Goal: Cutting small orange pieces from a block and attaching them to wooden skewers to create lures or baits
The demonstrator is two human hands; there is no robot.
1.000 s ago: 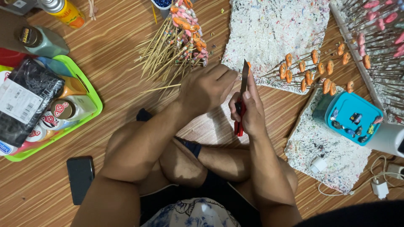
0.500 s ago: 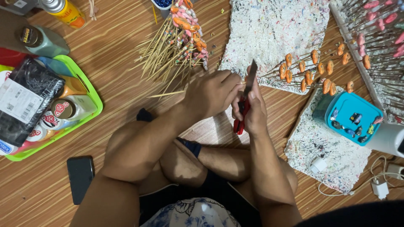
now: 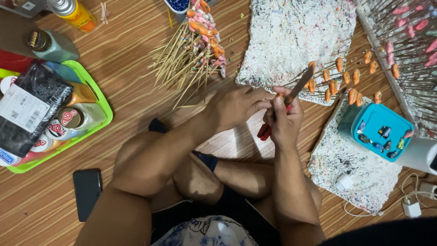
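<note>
Clenched around the red handle of a small knife with a grey metal blade point(image 3: 298, 86), the right hand point(image 3: 284, 120) keeps a firm grip, the blade slanting up and away toward the white speckled foam slab point(image 3: 291, 36); only the handle's red butt shows below the fist. Touching it from the left, the left hand point(image 3: 236, 105) curls its fingers point(image 3: 261, 102) against the right hand's fingertips, but whatever it pinches there is hidden, so whether it holds something cannot be told. Both hands hover over the wooden plank floor point(image 3: 132, 59) just above the person's crossed bare legs. Just past the blade, thin sticks tipped with small orange beads point(image 3: 339, 75) stand in the slab's near edge. A loose fan of bare bamboo skewers point(image 3: 182, 61) lies to the upper left, some with coloured tips. Right of the hands sits a teal plastic box of small pieces point(image 3: 380, 132) on a second foam slab point(image 3: 350, 173). Far left, a lime-green plastic tray point(image 3: 98, 98) crowded with paint bottles is cut by the frame, and a black phone point(image 3: 87, 192) lies flat near the knee, with bare floor between.
</note>
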